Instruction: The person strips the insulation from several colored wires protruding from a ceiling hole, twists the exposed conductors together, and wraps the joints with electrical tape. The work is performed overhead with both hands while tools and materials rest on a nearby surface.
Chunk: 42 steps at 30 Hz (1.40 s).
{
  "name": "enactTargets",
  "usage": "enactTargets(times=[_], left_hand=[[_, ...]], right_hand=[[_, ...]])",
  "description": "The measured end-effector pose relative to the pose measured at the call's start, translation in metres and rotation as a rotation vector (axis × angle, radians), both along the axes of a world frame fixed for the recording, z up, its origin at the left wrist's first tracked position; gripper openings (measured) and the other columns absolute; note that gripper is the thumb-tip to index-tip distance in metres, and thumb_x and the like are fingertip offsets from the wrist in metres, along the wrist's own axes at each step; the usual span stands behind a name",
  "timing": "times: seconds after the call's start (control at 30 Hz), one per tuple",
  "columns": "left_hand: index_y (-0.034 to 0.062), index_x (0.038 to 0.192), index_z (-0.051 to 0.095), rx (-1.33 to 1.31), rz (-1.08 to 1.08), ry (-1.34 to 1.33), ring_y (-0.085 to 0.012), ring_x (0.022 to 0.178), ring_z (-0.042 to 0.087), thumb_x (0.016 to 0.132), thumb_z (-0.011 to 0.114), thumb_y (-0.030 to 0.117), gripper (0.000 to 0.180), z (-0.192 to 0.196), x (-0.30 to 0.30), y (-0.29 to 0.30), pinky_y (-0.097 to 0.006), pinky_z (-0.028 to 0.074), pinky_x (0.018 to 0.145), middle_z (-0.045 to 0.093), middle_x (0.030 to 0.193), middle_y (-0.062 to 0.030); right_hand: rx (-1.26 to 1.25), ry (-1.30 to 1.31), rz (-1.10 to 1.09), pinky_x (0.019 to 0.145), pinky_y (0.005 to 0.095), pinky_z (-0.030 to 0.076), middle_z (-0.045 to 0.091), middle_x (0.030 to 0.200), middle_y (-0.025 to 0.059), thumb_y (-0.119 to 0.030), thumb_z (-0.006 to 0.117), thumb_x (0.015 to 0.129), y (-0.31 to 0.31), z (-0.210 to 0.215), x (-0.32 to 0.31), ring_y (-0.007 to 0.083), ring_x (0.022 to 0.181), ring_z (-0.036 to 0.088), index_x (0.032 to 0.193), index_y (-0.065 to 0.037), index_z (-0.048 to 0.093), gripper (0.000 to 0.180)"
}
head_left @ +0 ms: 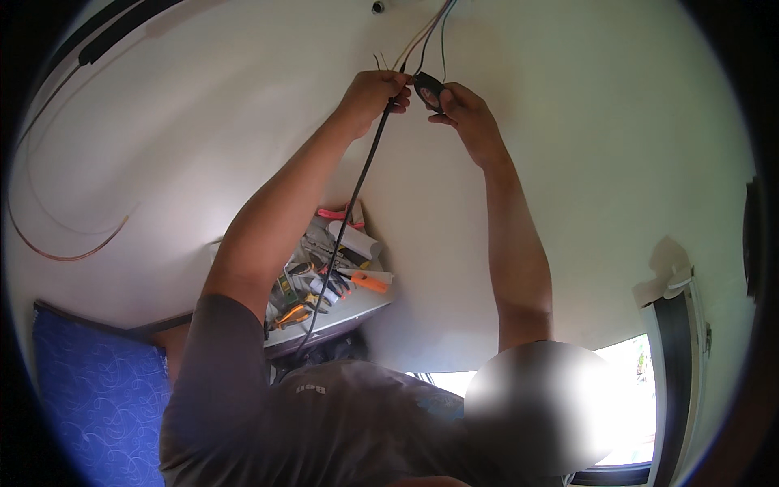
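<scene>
Left hand point(375, 92) pinches black cable point(349, 213); right hand point(462, 109) grips small black device point(428, 87), prob. a connector.

The coloured wires point(430, 28) run out of view at the top edge, just above the black roll of tape point(429, 88), so their ends are not shown. Fingers cover part of that roll. Well below it, the tools on the shelf point(341, 312) are too small and jumbled to identify, and an arm hides the shelf's left part.
</scene>
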State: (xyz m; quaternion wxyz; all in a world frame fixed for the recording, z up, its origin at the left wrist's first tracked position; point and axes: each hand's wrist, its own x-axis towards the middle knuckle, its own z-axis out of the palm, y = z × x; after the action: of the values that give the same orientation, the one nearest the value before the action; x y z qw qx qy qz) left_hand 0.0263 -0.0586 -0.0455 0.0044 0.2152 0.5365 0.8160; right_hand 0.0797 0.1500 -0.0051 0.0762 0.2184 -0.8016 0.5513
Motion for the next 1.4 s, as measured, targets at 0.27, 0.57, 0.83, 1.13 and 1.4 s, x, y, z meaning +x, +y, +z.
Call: enactTargets(times=[0.27,0.57,0.83,1.13,1.4], left_hand=[[-0.0012,0.091,0.072,0.108,0.022,-0.140,-0.0180,0.071,0.067,0.089,0.081,0.013,0.017,0.008,-0.001,0.004,-0.031,0.057,0.063,0.067,0.082,-0.0077],[0.0001,0.093,0.072,0.089,-0.004,-0.005,-0.0141,0.071,0.061,0.092,0.073,0.013,0.013,-0.006,-0.016,0.011,-0.031,0.054,0.069,0.065,0.080,-0.0038],[-0.0018,0.094,0.072,0.027,0.131,0.156,-0.0108,0.070,0.057,0.094,0.070,0.013,0.015,-0.015,-0.014,0.019,-0.028,0.046,0.066,0.064,0.076,-0.0029],[-0.0053,0.104,0.072,0.066,-0.020,0.074,-0.0136,0.076,0.065,0.100,0.066,0.015,0.021,-0.013,-0.009,0.001,-0.030,0.056,0.071,0.069,0.088,-0.0065],[-0.0009,0.102,0.072,-0.334,0.340,0.241,-0.0138,0.068,0.065,0.100,0.059,0.014,0.019,-0.014,-0.016,0.004,-0.031,0.056,0.063,0.068,0.082,-0.0063]], right_hand=[[0.208,0.033,-0.098,0.090,0.0357,0.059,0.072,0.113,0.0091,-0.024,0.061,0.106,-0.003,0.015,-0.012,0.0191,0.101,0.069,0.115,0.001,0.069,0.028],[0.156,-0.041,-0.079,0.092,0.0357,0.059,0.067,0.106,0.0085,-0.024,0.062,0.100,-0.004,0.009,-0.013,0.0189,0.101,0.067,0.111,0.004,0.069,0.031],[0.117,-0.070,-0.176,0.076,0.0345,0.057,0.057,0.083,0.0004,-0.030,0.061,0.099,-0.019,-0.007,-0.013,0.0124,0.082,0.060,0.107,-0.008,0.073,0.026],[0.108,-0.147,-0.212,0.072,0.0306,0.050,0.056,0.077,-0.0047,-0.033,0.063,0.099,-0.018,0.012,-0.024,0.0090,0.077,0.057,0.099,-0.012,0.075,0.023],[0.166,-0.196,-0.134,0.074,0.0312,0.051,0.061,0.081,-0.0036,-0.034,0.063,0.100,-0.022,0.029,-0.020,0.0114,0.081,0.062,0.100,-0.010,0.073,0.026]])
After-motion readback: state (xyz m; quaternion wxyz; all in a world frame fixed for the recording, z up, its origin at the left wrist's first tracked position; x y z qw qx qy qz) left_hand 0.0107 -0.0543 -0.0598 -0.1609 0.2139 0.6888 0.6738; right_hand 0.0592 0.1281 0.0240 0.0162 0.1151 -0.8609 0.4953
